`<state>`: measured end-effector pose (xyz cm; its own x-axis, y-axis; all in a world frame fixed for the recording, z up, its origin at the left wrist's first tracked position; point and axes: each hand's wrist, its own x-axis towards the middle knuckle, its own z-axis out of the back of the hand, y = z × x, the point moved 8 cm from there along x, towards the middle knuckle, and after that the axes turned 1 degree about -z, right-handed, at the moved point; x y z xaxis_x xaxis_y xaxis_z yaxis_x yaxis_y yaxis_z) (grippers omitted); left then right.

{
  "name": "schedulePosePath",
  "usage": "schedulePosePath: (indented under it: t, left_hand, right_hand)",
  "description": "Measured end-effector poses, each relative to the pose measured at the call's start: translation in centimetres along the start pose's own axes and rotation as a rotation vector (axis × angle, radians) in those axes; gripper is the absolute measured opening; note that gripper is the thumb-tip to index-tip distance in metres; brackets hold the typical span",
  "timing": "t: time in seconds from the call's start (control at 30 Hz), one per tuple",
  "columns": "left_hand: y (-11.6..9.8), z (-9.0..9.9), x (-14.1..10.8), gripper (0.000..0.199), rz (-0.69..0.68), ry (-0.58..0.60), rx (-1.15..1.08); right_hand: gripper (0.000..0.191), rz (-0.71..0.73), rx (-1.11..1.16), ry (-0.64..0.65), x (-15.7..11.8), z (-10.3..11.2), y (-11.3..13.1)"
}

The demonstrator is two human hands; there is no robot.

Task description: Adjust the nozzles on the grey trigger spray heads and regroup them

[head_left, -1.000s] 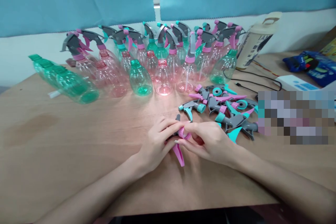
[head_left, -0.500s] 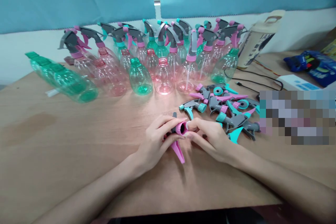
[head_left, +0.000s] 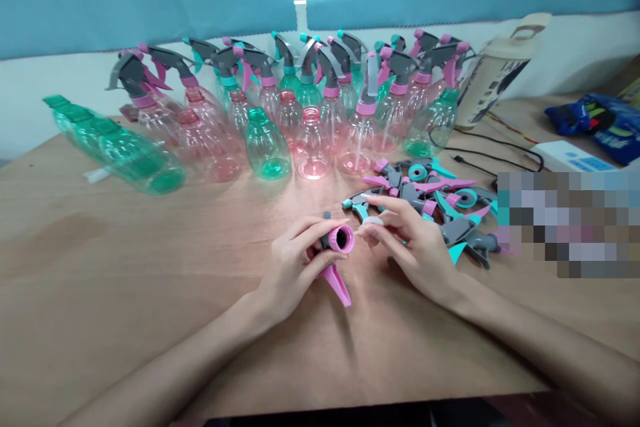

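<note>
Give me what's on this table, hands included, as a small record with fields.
Left hand: holds a pink-and-gray spray head, its open collar facing the viewer
Right hand: pinches a small white disc, apart from that collar
Near right hand: pile of loose spray heads, gray with pink or teal parts
Without heads: several bottles, including a green bottle and a pink bottle
Right rear: beige flask; blue packet
Far right: blurred patch, contents unclear

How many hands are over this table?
2: the left hand grips a pink-collared spray head; the right hand pinches a small whitish piece. The pixelated patch could hide others.
</note>
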<state>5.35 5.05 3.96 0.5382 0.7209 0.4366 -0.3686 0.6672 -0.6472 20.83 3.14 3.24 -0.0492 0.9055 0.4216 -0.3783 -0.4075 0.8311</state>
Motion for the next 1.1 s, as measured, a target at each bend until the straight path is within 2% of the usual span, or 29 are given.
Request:
schedulePosePath:
  t: [0.1,0.17,0.33,0.53,0.6,0.67,0.8,0.87,0.97,1.1]
  left_hand:
    - [0.3,0.0,-0.1,0.026,0.036,-0.013,-0.051]
    - [0.4,-0.1,-0.1,0.026,0.059,-0.016,-0.098]
    - [0.4,-0.8,-0.4,0.028,0.129,0.014,-0.24]
    - [0.5,-1.7,-0.8,0.03,0.192,0.051,-0.416]
    - [0.4,-1.9,-0.9,0.031,0.195,0.065,-0.432]
    - [0.2,-2.0,-0.9,0.032,0.188,0.073,-0.431]
    - [-0.3,-2.4,-1.0,0.032,0.152,0.109,-0.389]
    - [-0.4,-2.6,-1.0,0.032,0.14,0.13,-0.363]
    - [-0.5,-2.7,-1.1,0.032,0.131,0.14,-0.342]
    - [-0.6,-2.8,-1.1,0.028,0.114,0.131,-0.344]
  right_hand:
    - [0.013,-0.107,0.085,0.07,0.0,-0.4,-0.6]
    - [0.013,-0.204,0.168,0.104,0.1,-0.6,-1.1]
    - [0.025,-0.418,0.398,0.166,-0.1,-1.2,-1.8]
    - [0.036,-0.514,0.396,0.335,-1.0,-2.3,-1.5]
    - [0.039,-0.462,0.35,0.368,-1.1,-2.4,-1.0]
    - [0.042,-0.341,0.224,0.35,-0.8,-2.2,-0.4]
    - [0.046,0.058,-0.164,0.178,0.0,-0.9,1.8]
    - [0.045,0.204,-0.272,0.089,-0.1,-0.5,2.8]
    - [0.045,0.304,-0.329,0.021,-0.4,-0.3,3.6]
    - [0.045,0.322,-0.336,0.046,-0.7,-0.9,3.8]
